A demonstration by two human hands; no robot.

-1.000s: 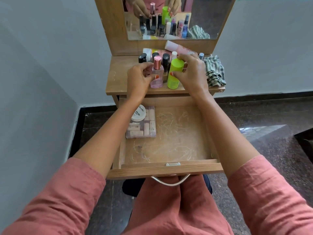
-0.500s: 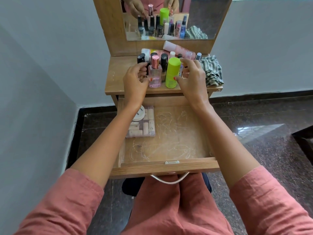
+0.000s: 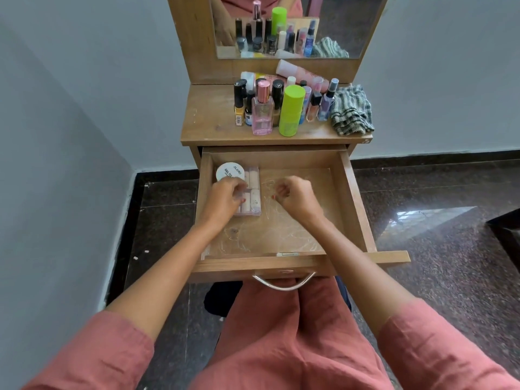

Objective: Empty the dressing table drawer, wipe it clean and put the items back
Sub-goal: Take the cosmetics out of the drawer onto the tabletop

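Observation:
The wooden drawer point(image 3: 355, 204) is pulled out over my lap. At its back left lie a clear case of pink and cream pieces point(image 3: 254, 194) and a round white jar point(image 3: 229, 171). My left hand point(image 3: 223, 199) lies on the case with its fingers curled against the case and the jar's front edge; a grip does not show. My right hand point(image 3: 295, 197) hovers mid-drawer over the scratched floor, fingers curled in, holding nothing. On the tabletop stand a pink perfume bottle point(image 3: 262, 114) and a lime-green bottle point(image 3: 291, 111) in front of several small bottles.
A striped cloth point(image 3: 351, 109) lies bunched at the tabletop's right end. A mirror point(image 3: 351, 23) rises behind the bottles. The drawer's metal handle point(image 3: 284, 283) hangs above my knees. A grey wall runs close on the left, and dark polished floor spreads to the right.
Both hands have let go of the pink and green bottles on the tabletop and dropped into the drawer. The left one now rests on the clear case.

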